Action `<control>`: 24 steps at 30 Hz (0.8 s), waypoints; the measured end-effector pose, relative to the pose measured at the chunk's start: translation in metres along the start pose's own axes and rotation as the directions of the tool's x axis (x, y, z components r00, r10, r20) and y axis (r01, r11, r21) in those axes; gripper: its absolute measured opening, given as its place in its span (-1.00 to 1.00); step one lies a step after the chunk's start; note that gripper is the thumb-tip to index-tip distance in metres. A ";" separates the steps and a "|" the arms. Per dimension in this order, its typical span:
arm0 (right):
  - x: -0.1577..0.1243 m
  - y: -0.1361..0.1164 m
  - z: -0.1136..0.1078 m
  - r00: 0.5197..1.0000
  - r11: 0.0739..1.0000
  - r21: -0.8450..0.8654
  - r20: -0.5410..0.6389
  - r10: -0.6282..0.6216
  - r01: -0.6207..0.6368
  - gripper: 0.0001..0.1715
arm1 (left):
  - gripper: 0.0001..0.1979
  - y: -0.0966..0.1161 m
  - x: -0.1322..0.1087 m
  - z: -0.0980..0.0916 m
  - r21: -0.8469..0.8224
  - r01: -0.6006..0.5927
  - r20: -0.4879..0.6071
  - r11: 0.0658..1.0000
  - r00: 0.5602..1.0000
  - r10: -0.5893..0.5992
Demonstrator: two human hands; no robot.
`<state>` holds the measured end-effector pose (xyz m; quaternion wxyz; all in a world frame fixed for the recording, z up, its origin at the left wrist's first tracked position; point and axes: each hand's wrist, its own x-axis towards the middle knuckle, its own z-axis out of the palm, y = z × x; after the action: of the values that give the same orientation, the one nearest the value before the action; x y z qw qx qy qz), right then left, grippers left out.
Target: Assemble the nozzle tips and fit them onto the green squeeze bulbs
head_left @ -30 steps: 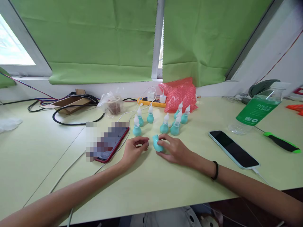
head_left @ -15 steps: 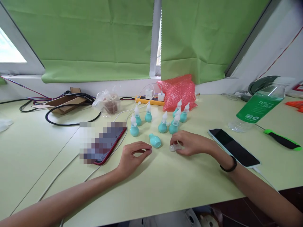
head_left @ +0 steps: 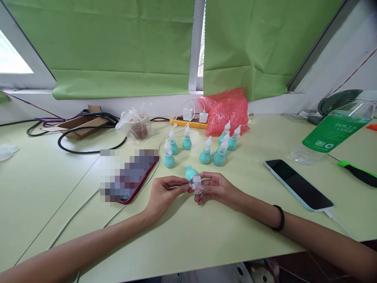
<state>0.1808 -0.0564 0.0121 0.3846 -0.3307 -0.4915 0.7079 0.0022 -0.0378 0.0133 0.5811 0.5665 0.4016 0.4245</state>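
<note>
My right hand pinches a small clear plastic tip just above the pale green table. My left hand is closed in a pinch with its fingertips at the left end of that clear tip; what it holds, if anything, I cannot make out. A teal rubber bulb without a tip lies on the table right behind both hands. Several assembled teal bulbs with white tips stand upright farther back.
A red phone with a white cable lies left of my hands, a light blue phone to the right. A green-labelled water bottle, a green-handled tool, pink bubble wrap, a power strip, a cardboard box and black cables ring the table's back.
My right hand let go of the teal bulb, reached right for the clear tip, and has brought it back to meet my left hand's fingertips. The bulb stayed on the table.
</note>
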 end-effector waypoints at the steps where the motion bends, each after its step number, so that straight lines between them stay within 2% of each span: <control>1: 0.000 0.000 0.001 1.000 1.000 -0.004 0.002 0.007 -0.007 -0.64 | -0.86 0.000 0.000 0.000 -0.007 0.012 -0.011 1.000 1.000 -0.012; 6: 0.000 0.002 0.004 1.000 1.000 -0.025 -0.007 -0.019 0.019 -0.62 | -0.85 0.000 0.000 0.001 -0.043 0.038 -0.005 0.998 0.999 -0.038; 13: 0.000 0.006 0.004 0.996 0.998 -0.048 -0.073 -0.046 0.042 -0.60 | -0.86 0.000 -0.001 0.002 -0.005 -0.003 0.016 1.000 1.000 0.003; 18: -0.001 0.005 0.005 0.997 0.998 -0.047 -0.069 -0.043 0.040 -0.60 | -0.83 0.002 -0.004 0.004 0.090 -0.069 0.014 0.994 0.998 0.068; 24: -0.001 0.005 0.004 0.999 0.997 -0.066 -0.005 -0.037 0.037 -0.61 | -0.84 0.002 -0.007 0.004 0.202 -0.127 0.000 0.971 0.992 0.130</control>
<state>0.1770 -0.0605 0.0091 0.3882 -0.3362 -0.5194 0.6831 0.0037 -0.0459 0.0155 0.4894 0.6444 0.4088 0.4220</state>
